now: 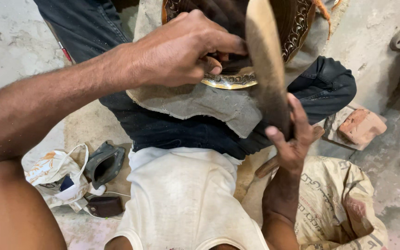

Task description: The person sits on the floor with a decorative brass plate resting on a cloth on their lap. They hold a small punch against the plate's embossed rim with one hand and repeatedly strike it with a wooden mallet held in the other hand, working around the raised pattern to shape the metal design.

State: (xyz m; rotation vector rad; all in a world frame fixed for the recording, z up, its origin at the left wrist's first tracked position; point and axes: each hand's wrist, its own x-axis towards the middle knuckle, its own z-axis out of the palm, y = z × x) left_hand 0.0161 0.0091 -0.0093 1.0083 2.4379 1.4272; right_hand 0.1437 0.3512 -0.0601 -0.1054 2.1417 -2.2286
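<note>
An engraved brass plate (297, 28) with an ornate gold rim rests on a grey cloth (209, 104) spread over my lap. My left hand (181, 48) presses down on the plate near its lower rim, fingers curled; whether it pinches a small tool is hidden. My right hand (292, 136) grips the lower end of a long wooden mallet (265, 60), which stands upright and blurred in front of the plate. Part of the plate is hidden behind the mallet and my left hand.
Dark trousers (329, 83) and a white vest (181, 199) fill the middle. On the concrete floor to the left lie a white bag (54, 178), a dark pouch (103, 164) and a brown wallet (103, 206). At right sit a brick piece (362, 126) and a printed sack (339, 208).
</note>
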